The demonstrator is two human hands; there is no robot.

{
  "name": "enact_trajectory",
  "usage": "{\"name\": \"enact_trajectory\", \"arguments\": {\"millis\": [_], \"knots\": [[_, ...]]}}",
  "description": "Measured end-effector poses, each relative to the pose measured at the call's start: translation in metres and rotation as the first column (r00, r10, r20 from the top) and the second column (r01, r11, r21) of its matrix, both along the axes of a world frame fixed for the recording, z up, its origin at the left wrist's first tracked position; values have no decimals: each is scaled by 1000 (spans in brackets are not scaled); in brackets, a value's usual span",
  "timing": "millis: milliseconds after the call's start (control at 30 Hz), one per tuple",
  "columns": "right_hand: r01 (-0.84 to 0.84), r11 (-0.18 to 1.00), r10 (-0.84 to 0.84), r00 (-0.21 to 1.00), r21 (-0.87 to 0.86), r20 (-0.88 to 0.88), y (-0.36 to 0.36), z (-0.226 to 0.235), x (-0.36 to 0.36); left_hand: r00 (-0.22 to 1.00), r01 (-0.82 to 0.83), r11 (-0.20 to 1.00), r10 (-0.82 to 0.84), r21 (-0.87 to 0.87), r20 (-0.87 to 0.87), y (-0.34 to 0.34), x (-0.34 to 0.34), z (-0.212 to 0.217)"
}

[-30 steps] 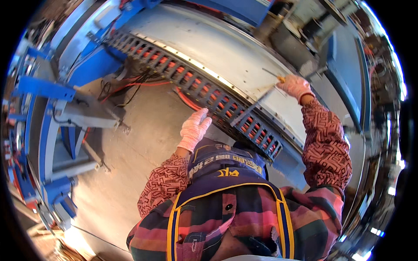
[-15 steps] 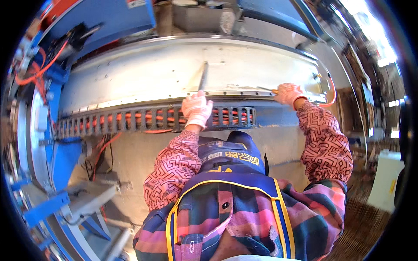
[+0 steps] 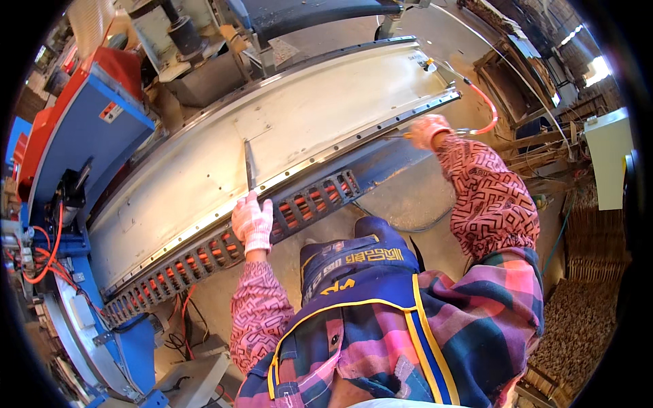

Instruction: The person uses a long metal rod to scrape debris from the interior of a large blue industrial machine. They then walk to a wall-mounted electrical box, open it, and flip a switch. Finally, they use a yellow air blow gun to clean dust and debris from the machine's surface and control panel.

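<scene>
My left hand (image 3: pixel 252 221), in a pale pink glove, is closed round the lower end of a slim grey metal bar (image 3: pixel 249 163). The bar's upper part reaches over a long white machine bed (image 3: pixel 183 163). Farther right, my gloved right hand (image 3: pixel 428 130) is closed on a thin tool with a yellow-orange handle (image 3: pixel 408 135). Its narrow shaft points left, near the bed's front rail (image 3: pixel 354 144), and its tip is hard to make out. Below my left hand, a black cable chain (image 3: pixel 299 209) with orange cables runs along the bed's near side.
A blue and red machine housing (image 3: pixel 102 115) stands at the left, with orange hoses (image 3: pixel 51 262) below it. An orange air hose (image 3: pixel 491 109) curves off the bed's right end. At the far right is a pale cabinet (image 3: pixel 607 160), above stacked thin wooden pieces (image 3: pixel 575 333).
The view has turned, so the bed now slants up to the right. Both hands keep their holds; the right-hand tool now appears lower, off the white surface and by the rail.
</scene>
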State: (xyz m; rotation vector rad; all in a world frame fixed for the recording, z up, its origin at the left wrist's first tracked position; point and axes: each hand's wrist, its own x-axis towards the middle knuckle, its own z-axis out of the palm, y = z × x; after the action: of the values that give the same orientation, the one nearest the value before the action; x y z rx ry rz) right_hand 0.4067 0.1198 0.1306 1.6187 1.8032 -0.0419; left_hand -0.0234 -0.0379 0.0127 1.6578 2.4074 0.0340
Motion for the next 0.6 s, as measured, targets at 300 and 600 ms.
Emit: {"name": "enact_trajectory", "arguments": {"millis": [300,600], "knots": [[-188,975,211,950,120,-232,81,-37,74,972,-48,937,-37,347,234,58,126,4],[-126,991,126,836,37,-535,158,15,-9,774,-399,868,147,295,616,87,229,8]]}}
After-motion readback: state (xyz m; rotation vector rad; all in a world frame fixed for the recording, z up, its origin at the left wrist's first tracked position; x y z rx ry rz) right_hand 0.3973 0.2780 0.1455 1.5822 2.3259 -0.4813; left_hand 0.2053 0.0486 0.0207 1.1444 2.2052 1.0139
